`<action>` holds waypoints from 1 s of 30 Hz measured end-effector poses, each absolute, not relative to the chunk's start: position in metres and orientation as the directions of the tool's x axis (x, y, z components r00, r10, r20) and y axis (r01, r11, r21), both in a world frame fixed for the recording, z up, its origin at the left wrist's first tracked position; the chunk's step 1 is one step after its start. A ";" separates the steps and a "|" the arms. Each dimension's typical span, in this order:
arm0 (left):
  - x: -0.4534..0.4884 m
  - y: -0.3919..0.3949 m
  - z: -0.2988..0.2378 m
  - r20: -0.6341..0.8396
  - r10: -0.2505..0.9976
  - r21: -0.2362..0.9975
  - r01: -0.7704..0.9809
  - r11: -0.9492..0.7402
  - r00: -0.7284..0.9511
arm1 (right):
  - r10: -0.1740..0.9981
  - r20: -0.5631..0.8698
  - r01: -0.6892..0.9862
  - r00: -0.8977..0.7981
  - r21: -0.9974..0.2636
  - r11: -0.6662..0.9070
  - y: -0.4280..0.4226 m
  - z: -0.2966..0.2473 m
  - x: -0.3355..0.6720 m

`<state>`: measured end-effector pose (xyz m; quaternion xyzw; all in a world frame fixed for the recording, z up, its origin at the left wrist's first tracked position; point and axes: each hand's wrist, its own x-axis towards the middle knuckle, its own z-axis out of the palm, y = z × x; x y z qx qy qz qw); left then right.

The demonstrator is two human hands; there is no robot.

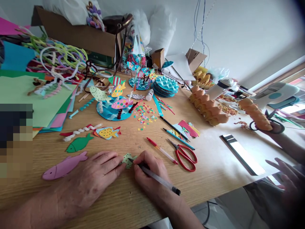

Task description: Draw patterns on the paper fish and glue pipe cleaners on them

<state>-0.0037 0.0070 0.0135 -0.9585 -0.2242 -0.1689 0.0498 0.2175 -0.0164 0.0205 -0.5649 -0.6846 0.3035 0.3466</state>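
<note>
My right hand (152,173) grips a black gel pen (162,181), its tip on a small light-green paper fish (127,161) marked with dark dots. My left hand (95,173) lies flat on the table, fingers stretched out, the fingertips touching the fish's left edge. Beside the left hand are a purple paper fish (64,167) and a green paper fish (79,143). Behind it lies a yellow dotted fish (108,133) on blue and red paper. Right of my pen hand are red-handled scissors (187,156) and a red pen (162,151).
Paper fish stand on a blue wavy disc (114,114) near confetti dots (145,113). Coloured paper sheets (47,105) and pipe cleaners fill the left. At right, another person's hand (276,125) has black scissors and an egg-carton strip (254,114), beyond a ruler (243,154).
</note>
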 end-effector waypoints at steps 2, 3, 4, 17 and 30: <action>-0.002 0.008 0.015 0.348 0.415 -0.025 0.451 -0.892 0.841 | 0.983 0.140 0.560 -0.119 -0.808 0.183 -0.016 0.021 0.217; -0.002 0.008 0.015 0.341 0.420 -0.027 0.456 -0.890 0.841 | 0.983 0.143 0.559 -0.115 -0.809 0.183 -0.016 0.020 0.217; -0.001 0.008 0.015 0.336 0.424 -0.030 0.459 -0.888 0.841 | 0.983 0.145 0.557 -0.109 -0.810 0.182 -0.016 0.020 0.217; 0.001 0.008 0.018 0.392 0.405 -0.056 0.460 -0.886 0.826 | 0.980 0.159 0.553 -0.116 -0.809 0.197 -0.016 0.021 0.218; -0.001 0.009 0.019 0.389 0.393 -0.044 0.443 -0.896 0.834 | 0.977 0.182 0.561 -0.108 -0.800 0.211 -0.016 0.020 0.217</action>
